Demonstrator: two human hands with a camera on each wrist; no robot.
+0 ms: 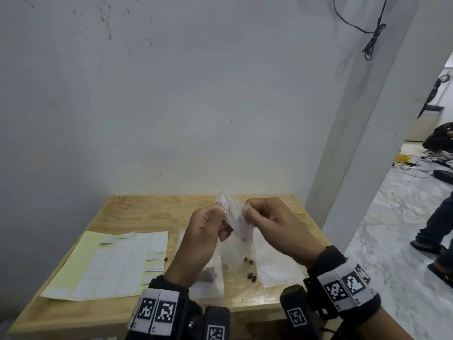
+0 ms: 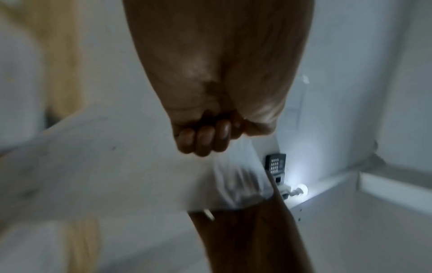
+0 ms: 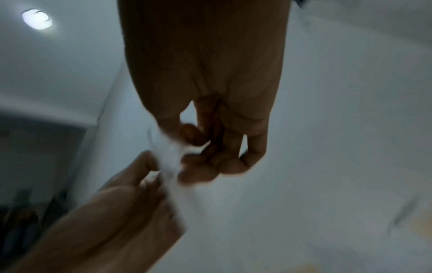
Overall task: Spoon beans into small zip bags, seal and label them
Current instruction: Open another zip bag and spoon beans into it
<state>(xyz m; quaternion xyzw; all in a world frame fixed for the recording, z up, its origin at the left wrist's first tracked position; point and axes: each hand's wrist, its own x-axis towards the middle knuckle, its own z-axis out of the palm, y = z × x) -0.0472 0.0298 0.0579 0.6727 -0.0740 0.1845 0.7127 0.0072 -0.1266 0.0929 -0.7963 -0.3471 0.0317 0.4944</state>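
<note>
Above the wooden table I hold a small clear zip bag upright. My left hand pinches its top edge from the left and my right hand pinches it from the right. In the right wrist view the bag is a pale blur between my right hand and the left fingers. The left wrist view shows my left hand curled, with the bag hanging blurred below. A few brown beans lie loose on the table under the bag.
A yellow-backed sheet of white labels lies at the left. More flat clear bags lie at the right, another bag near my left wrist. A white wall stands behind the table; a person's legs are at the far right.
</note>
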